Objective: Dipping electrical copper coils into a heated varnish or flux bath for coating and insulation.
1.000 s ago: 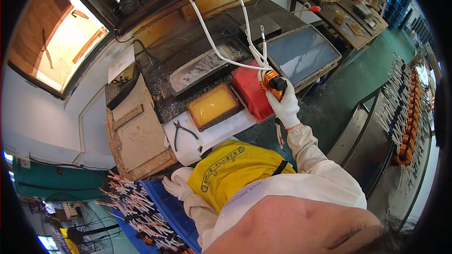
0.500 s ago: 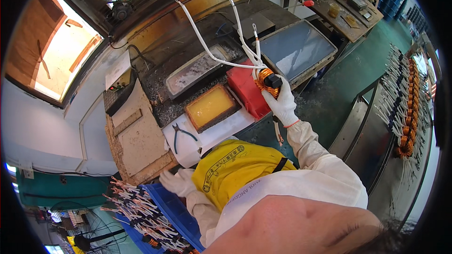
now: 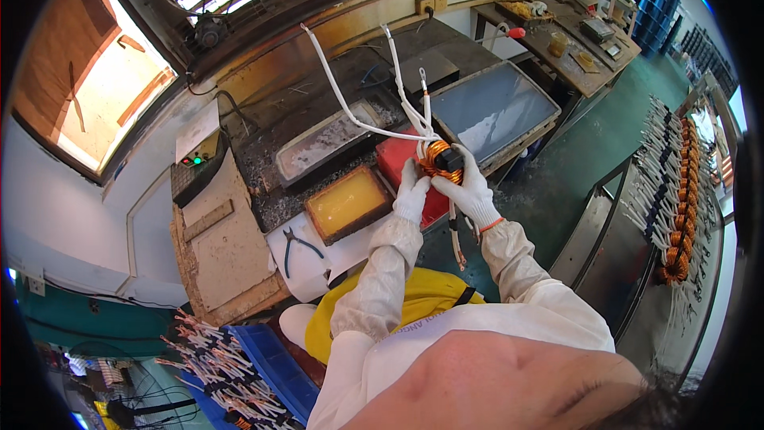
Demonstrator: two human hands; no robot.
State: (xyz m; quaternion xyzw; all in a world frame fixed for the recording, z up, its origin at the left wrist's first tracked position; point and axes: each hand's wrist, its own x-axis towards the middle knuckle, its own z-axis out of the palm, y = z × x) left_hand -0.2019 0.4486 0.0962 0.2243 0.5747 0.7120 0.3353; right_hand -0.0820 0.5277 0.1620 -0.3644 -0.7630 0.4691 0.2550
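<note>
Both my hands wear white gloves and hold a copper-wound coil point(image 3: 438, 161) with a black core in front of me. My left hand point(image 3: 411, 192) grips its left side, my right hand point(image 3: 470, 189) its right side. Several long white-sleeved leads point(image 3: 350, 114) rise from the coil and curve up to the left; one more hangs down below my right hand. Under the coil sits a red tray point(image 3: 400, 161), and left of it a shallow pan of yellow liquid point(image 3: 347, 201).
A grey tray of solder point(image 3: 326, 142) and a large flat metal pan point(image 3: 489, 108) stand on the dark bench. Pliers point(image 3: 298, 243) lie on white paper. A blue bin of finished coils point(image 3: 239, 366) is at lower left; a rack of coils point(image 3: 676, 199) lines the right.
My left hand has come up from my lap and taken hold of the coil beside my right hand. The coil has stayed above the red tray.
</note>
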